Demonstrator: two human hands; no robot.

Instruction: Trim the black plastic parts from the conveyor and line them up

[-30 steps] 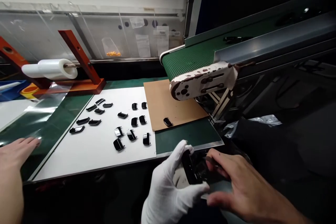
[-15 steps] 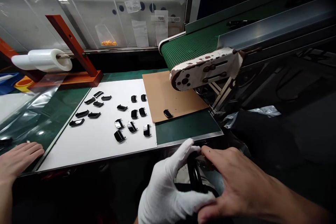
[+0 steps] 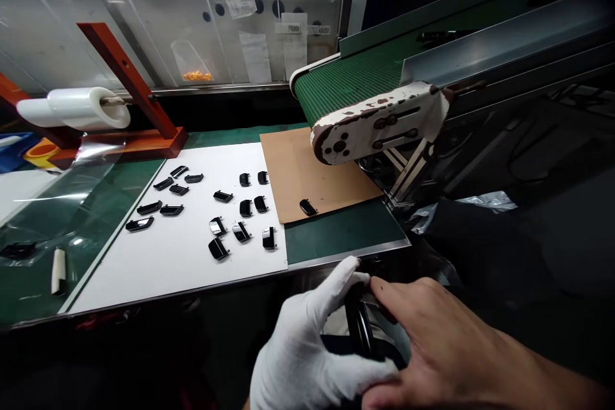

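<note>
Workpiece, a glossy black curved part, is sitting at the lower centre of the frame, inside the ring formed by the two hands. White-gloved left hand is gripping it: the index finger is bearing near its upper end and the thumb is reaching across near its lower end, so the part is running lengthwise between them. Bare right hand is closing the ring from the right, its index fingertip meeting the gloved fingertips and its thumb lying against the gloved thumb. Whether the right hand is itself clamping the part cannot be told, as its contact points are not showing.

Both ends of the part are disappearing behind fingertips; only its middle stretch is showing, with a bright reflection along it. The remaining right-hand fingers are hiding behind the index finger and palm. The bottom edge is cutting off the gloved wrist and right thumb; the right forearm is running into the lower right corner. Dark shapes below the part are merging and are hard to make out.

Further black parts are lying on the white sheet at centre left; a single black clip is resting on brown cardboard, below the green conveyor belt.
</note>
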